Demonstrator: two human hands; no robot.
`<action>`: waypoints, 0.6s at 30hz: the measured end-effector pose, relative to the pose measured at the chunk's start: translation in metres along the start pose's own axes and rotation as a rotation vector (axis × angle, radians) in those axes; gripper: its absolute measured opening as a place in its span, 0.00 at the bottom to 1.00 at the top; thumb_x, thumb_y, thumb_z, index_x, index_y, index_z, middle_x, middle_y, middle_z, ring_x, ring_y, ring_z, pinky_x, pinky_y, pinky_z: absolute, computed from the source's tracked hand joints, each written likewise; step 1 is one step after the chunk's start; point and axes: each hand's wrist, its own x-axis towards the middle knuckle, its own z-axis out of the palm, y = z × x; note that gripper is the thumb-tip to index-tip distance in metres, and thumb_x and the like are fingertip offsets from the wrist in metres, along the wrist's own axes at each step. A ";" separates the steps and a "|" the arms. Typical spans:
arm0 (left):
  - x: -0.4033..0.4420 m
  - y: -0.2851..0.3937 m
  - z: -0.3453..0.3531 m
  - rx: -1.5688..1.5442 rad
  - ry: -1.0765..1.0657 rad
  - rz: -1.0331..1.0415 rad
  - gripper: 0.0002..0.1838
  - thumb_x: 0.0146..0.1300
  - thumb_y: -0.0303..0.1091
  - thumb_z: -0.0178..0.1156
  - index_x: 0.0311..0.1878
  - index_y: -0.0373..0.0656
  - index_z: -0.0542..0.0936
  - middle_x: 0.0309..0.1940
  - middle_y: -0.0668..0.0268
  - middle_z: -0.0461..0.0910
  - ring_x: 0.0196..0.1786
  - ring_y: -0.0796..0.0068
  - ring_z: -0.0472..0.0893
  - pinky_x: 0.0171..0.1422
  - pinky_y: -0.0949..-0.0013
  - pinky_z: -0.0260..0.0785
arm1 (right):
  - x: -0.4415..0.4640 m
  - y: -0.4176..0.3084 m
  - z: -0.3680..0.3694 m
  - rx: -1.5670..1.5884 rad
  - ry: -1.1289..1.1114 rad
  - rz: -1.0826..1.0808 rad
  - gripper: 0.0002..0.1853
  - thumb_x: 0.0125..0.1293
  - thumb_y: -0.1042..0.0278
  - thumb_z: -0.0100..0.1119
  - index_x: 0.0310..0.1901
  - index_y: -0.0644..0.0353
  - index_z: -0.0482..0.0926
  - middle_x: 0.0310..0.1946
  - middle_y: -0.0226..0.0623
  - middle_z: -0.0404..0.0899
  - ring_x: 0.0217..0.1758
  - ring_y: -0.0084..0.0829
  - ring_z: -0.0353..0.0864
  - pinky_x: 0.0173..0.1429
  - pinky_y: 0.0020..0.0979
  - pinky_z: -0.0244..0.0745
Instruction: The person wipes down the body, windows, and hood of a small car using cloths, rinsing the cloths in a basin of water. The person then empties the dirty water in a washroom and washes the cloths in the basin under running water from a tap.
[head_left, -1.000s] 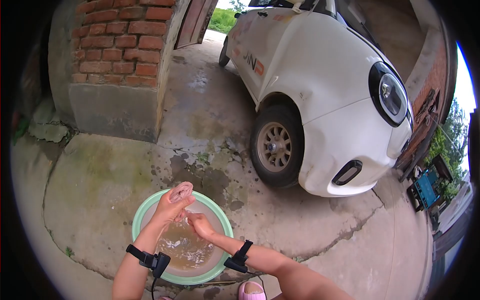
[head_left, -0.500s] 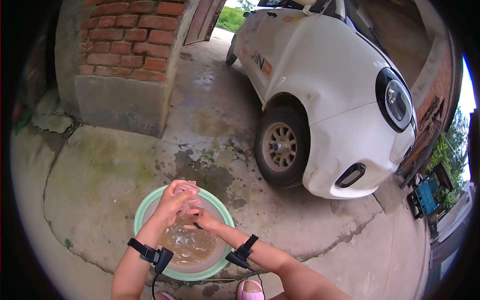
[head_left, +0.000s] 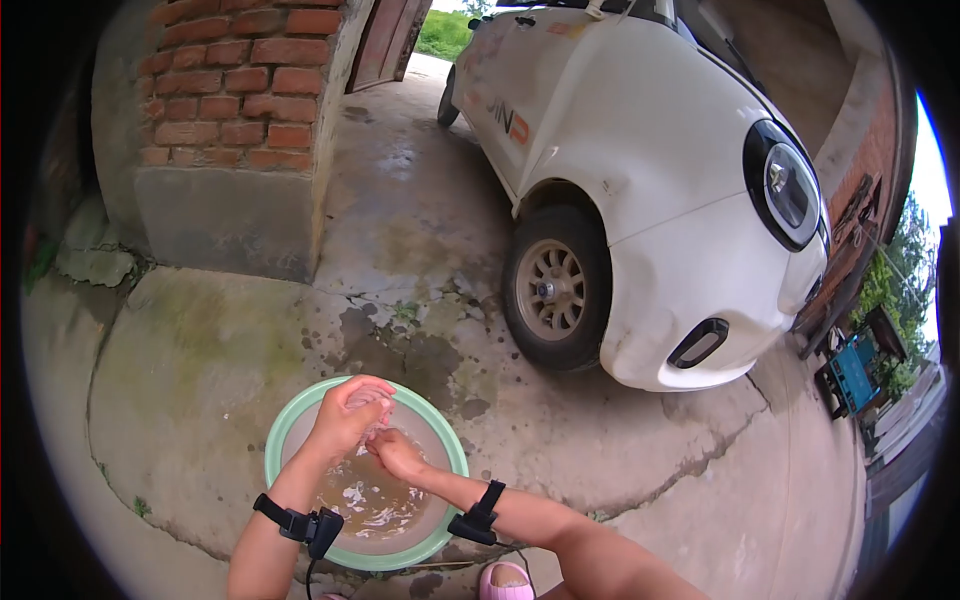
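A round basin with a pale green rim (head_left: 458, 440) stands on the concrete, holding murky brownish water (head_left: 375, 490) with a rippled, glinting surface. Above the water, my left hand (head_left: 345, 420) is closed around a wet, crumpled pinkish cloth (head_left: 362, 399). My right hand (head_left: 402, 457) is just below and to the right, its fingers curled together at the cloth's lower end; the fingertips are partly hidden. Both wrists carry black straps with small dark devices.
A white car (head_left: 680, 240) is parked ahead to the right, its front wheel (head_left: 550, 288) beyond the basin. A brick pillar (head_left: 235, 90) rises at the upper left. Cracked, damp concrete (head_left: 190, 370) surrounds the basin. A pink shoe (head_left: 506, 580) shows at the bottom edge.
My right hand has gone from open fingers below the cloth to closed at its lower end. My left hand has lowered slightly with the cloth. The view has shifted a little.
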 end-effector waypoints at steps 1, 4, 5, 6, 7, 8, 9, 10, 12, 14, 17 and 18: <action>0.000 0.000 0.002 0.011 0.010 -0.003 0.09 0.60 0.29 0.62 0.43 0.40 0.78 0.31 0.66 0.79 0.31 0.80 0.78 0.34 0.75 0.72 | -0.002 0.001 0.005 -0.014 0.038 -0.043 0.24 0.72 0.51 0.38 0.20 0.55 0.69 0.14 0.27 0.65 0.17 0.21 0.64 0.23 0.28 0.59; 0.002 -0.006 0.001 0.008 0.033 -0.049 0.07 0.60 0.27 0.62 0.41 0.38 0.78 0.31 0.67 0.78 0.31 0.81 0.77 0.35 0.77 0.72 | 0.007 0.030 0.011 -0.052 -0.039 -0.026 0.26 0.72 0.50 0.38 0.22 0.59 0.71 0.14 0.29 0.66 0.18 0.24 0.67 0.25 0.31 0.61; 0.003 -0.011 -0.001 0.002 0.060 -0.085 0.07 0.59 0.28 0.65 0.38 0.38 0.77 0.29 0.69 0.78 0.31 0.83 0.77 0.33 0.77 0.71 | 0.005 0.035 0.014 -0.046 -0.034 -0.032 0.26 0.72 0.50 0.38 0.22 0.59 0.71 0.14 0.29 0.66 0.18 0.24 0.67 0.25 0.31 0.61; 0.005 -0.016 -0.002 0.007 0.056 -0.086 0.07 0.59 0.28 0.65 0.38 0.38 0.77 0.29 0.69 0.78 0.31 0.83 0.77 0.33 0.77 0.71 | 0.000 0.036 0.016 -0.183 -0.037 -0.043 0.26 0.72 0.49 0.38 0.25 0.62 0.73 0.16 0.35 0.70 0.20 0.30 0.71 0.28 0.35 0.64; 0.007 -0.020 -0.003 0.125 0.077 -0.107 0.07 0.58 0.28 0.66 0.36 0.39 0.78 0.27 0.69 0.78 0.31 0.84 0.77 0.33 0.77 0.71 | -0.002 0.034 0.017 -0.312 -0.043 -0.051 0.27 0.72 0.48 0.38 0.28 0.65 0.75 0.17 0.40 0.73 0.22 0.36 0.75 0.31 0.39 0.68; 0.006 -0.022 -0.007 0.248 0.100 -0.139 0.06 0.58 0.28 0.66 0.35 0.40 0.78 0.26 0.70 0.78 0.31 0.85 0.76 0.33 0.76 0.71 | -0.001 0.028 0.014 -0.289 -0.046 -0.045 0.27 0.72 0.48 0.38 0.28 0.65 0.75 0.17 0.40 0.73 0.22 0.36 0.75 0.31 0.39 0.68; 0.008 -0.026 -0.008 0.442 0.125 -0.128 0.13 0.54 0.36 0.70 0.33 0.38 0.78 0.25 0.66 0.80 0.29 0.77 0.79 0.34 0.70 0.72 | -0.003 0.023 0.007 -0.408 -0.145 -0.033 0.27 0.71 0.49 0.38 0.30 0.66 0.77 0.20 0.46 0.76 0.26 0.43 0.78 0.36 0.44 0.69; 0.008 -0.030 -0.008 0.450 0.127 -0.159 0.13 0.54 0.36 0.70 0.33 0.38 0.78 0.25 0.66 0.80 0.29 0.77 0.79 0.34 0.70 0.72 | -0.007 0.017 0.003 -0.523 -0.248 -0.019 0.27 0.71 0.50 0.39 0.31 0.68 0.78 0.24 0.52 0.79 0.30 0.51 0.80 0.40 0.48 0.71; 0.006 -0.023 0.000 0.785 0.172 -0.252 0.18 0.50 0.42 0.70 0.31 0.37 0.78 0.26 0.57 0.81 0.29 0.62 0.81 0.36 0.62 0.73 | -0.011 0.003 -0.007 -0.564 -0.268 -0.013 0.25 0.70 0.53 0.40 0.31 0.67 0.79 0.26 0.55 0.79 0.34 0.54 0.80 0.43 0.50 0.72; -0.002 -0.007 0.007 0.792 0.172 -0.266 0.18 0.49 0.45 0.65 0.30 0.36 0.79 0.28 0.51 0.81 0.32 0.50 0.81 0.39 0.56 0.72 | -0.014 -0.025 -0.013 -0.630 -0.277 -0.016 0.22 0.68 0.56 0.41 0.31 0.66 0.80 0.28 0.58 0.79 0.37 0.57 0.80 0.46 0.51 0.72; -0.008 0.011 0.017 0.778 0.230 -0.541 0.14 0.52 0.41 0.59 0.30 0.38 0.80 0.27 0.50 0.81 0.35 0.48 0.81 0.41 0.53 0.72 | -0.029 -0.070 -0.024 -0.665 -0.288 0.029 0.18 0.65 0.59 0.44 0.33 0.66 0.80 0.28 0.59 0.79 0.36 0.57 0.80 0.45 0.52 0.73; -0.009 0.021 0.022 0.773 0.220 -0.546 0.14 0.52 0.41 0.59 0.30 0.38 0.80 0.27 0.50 0.81 0.35 0.48 0.81 0.41 0.53 0.72 | -0.034 -0.083 -0.023 -0.710 -0.322 0.074 0.19 0.65 0.59 0.43 0.33 0.64 0.80 0.30 0.59 0.79 0.36 0.57 0.80 0.45 0.51 0.73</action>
